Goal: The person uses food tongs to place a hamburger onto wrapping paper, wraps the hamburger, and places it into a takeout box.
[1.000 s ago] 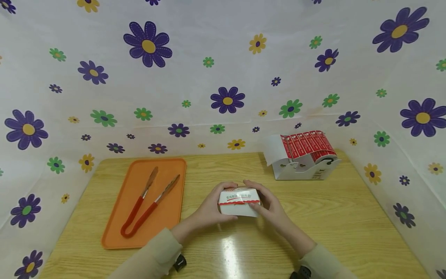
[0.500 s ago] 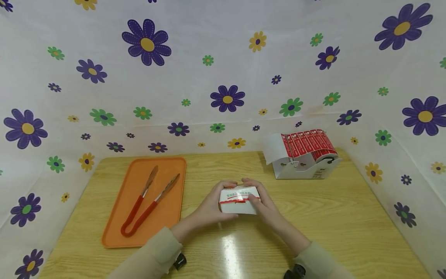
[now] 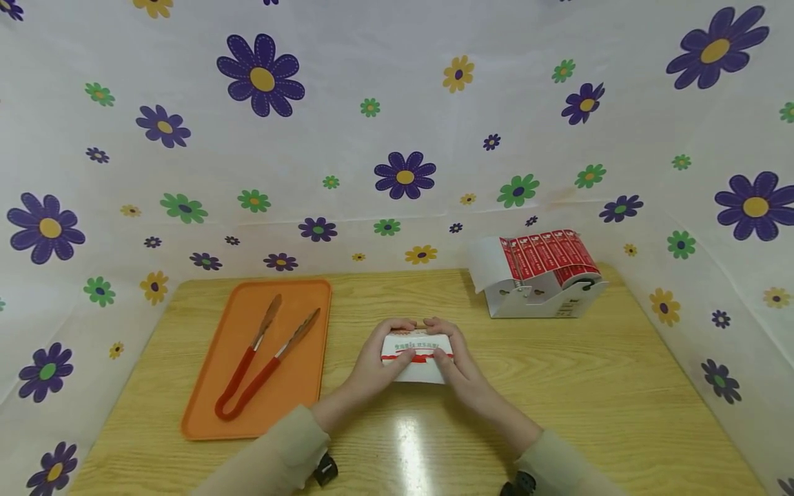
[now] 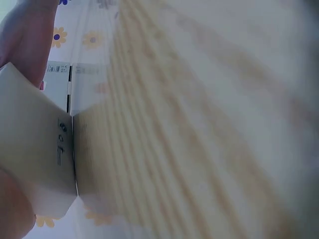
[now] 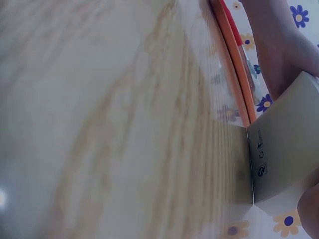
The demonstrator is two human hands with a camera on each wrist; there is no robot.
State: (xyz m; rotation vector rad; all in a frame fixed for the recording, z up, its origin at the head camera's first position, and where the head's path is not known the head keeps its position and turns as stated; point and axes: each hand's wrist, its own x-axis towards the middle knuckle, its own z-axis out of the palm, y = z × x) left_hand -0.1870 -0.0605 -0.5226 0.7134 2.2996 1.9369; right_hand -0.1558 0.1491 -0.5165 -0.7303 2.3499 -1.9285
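Observation:
A small white paper box [image 3: 420,374] stands on the wooden table between the two hands. Across its top runs a white label [image 3: 417,345] with printed characters and a red band. The left hand [image 3: 375,364] grips the box's left side, its thumb on the red band. From the right side the right hand [image 3: 464,370] holds it, thumb also pressing the label. Part of the fingers is hidden behind the box. In the left wrist view, small dark print marks a plain side of the box [image 4: 37,144]; similar print shows on the box [image 5: 286,144] in the right wrist view.
An orange tray [image 3: 214,386] lies on the left, carrying tongs [image 3: 260,377] with red handles, spread apart. At the back right stands a white label dispenser [image 3: 533,303] with a roll of red labels [image 3: 546,255]. A flowered sheet [image 3: 347,138] hangs behind the table.
The left thumb has moved from the box's near lower edge up onto the label. The right thumb has shifted slightly inward. Hands and box have moved a little left.

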